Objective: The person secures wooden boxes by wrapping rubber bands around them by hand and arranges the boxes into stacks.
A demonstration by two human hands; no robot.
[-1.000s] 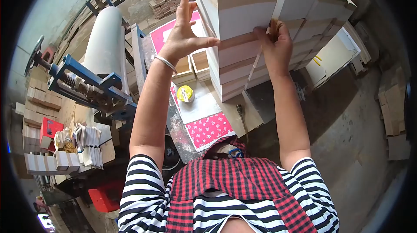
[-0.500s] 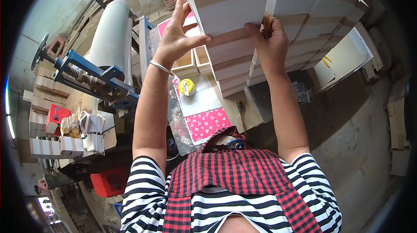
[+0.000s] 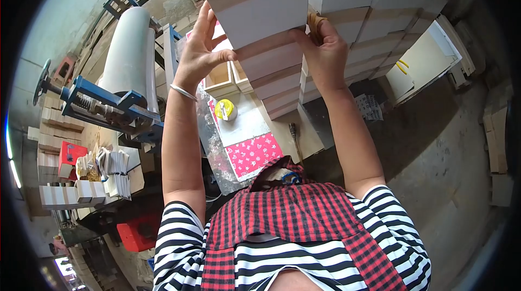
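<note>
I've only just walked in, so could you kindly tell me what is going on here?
Someone in a checked apron has both hands at a stack of pale boxes: the left hand spread along one side, the right hand at the opposite edge, thumb on the front. More stacks stand alongside, and a yellow-lidded jar sits nearby.

A yellow-lidded jar stands on a pink-and-white sheet. At left is a blue-framed roller machine with a handwheel.
</note>
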